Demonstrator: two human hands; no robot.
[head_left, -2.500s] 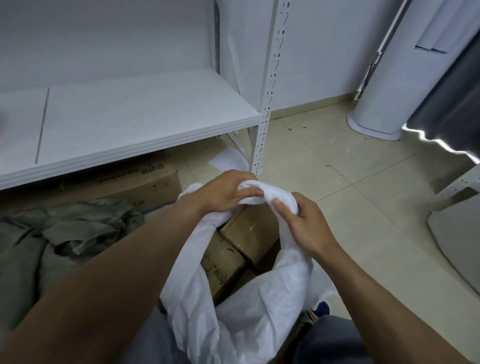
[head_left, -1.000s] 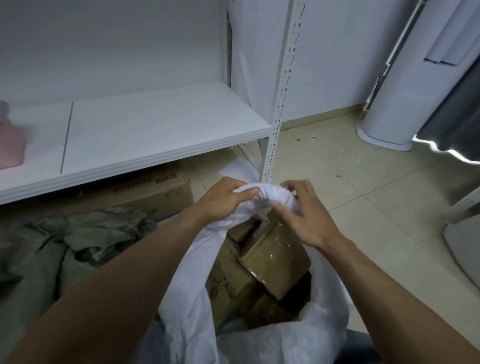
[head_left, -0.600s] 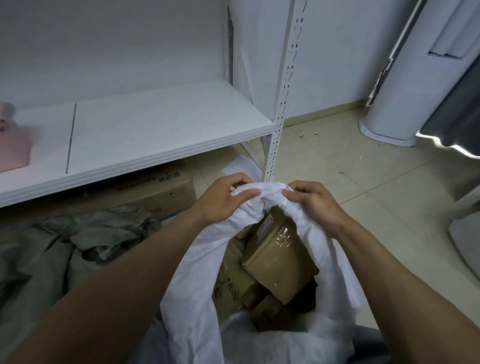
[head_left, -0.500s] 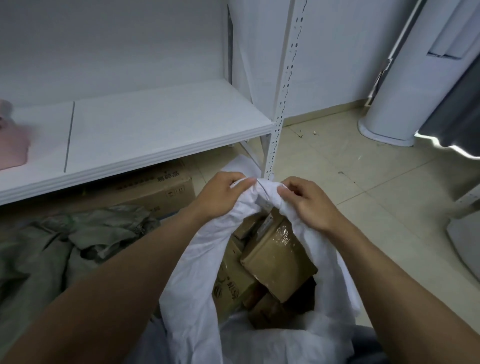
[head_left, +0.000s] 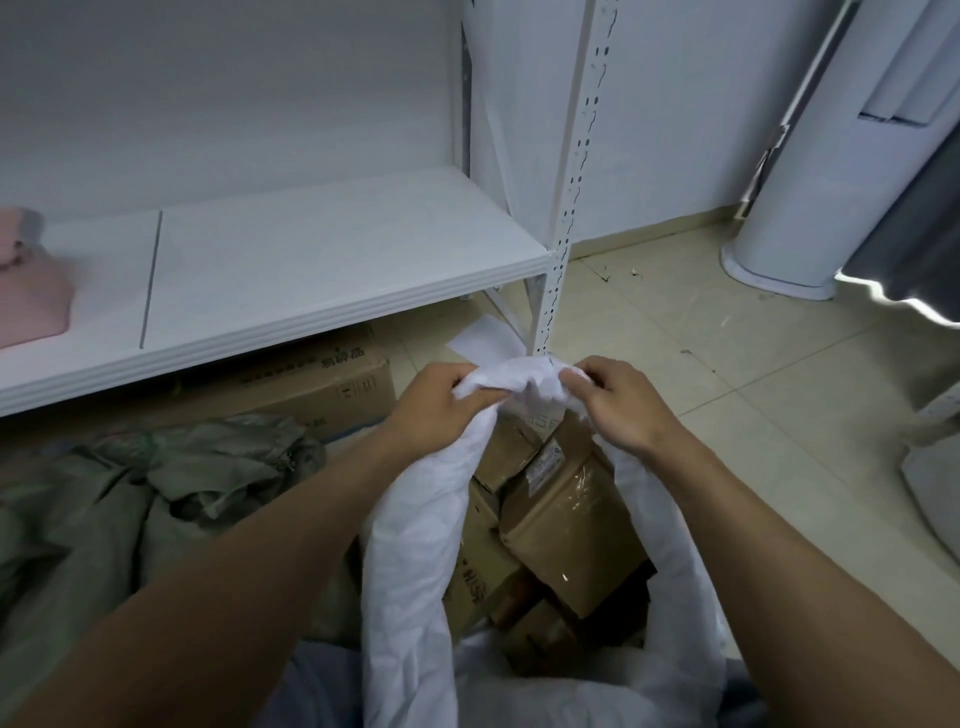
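Observation:
A large white sack (head_left: 415, 545) stands open on the floor in front of me. Inside it lie several brown cardboard parcels (head_left: 566, 525) wrapped in clear tape. My left hand (head_left: 436, 402) grips the bunched far rim of the sack from the left. My right hand (head_left: 618, 400) pinches the same rim from the right. The two hands are close together, with a fold of white fabric between them.
A white metal shelf (head_left: 322, 270) with a slotted upright (head_left: 571, 208) stands ahead. A pink object (head_left: 28, 280) sits on it at the left. A cardboard box (head_left: 322, 384) lies under the shelf. A green-grey sack (head_left: 130, 493) is crumpled at my left. Tiled floor (head_left: 753, 405) stretches right toward a white cylindrical unit (head_left: 795, 208).
Both hands have kept hold of the sack's rim and regripped it. The mouth has been pulled wider, so more of the parcels inside show than 2.5 s ago.

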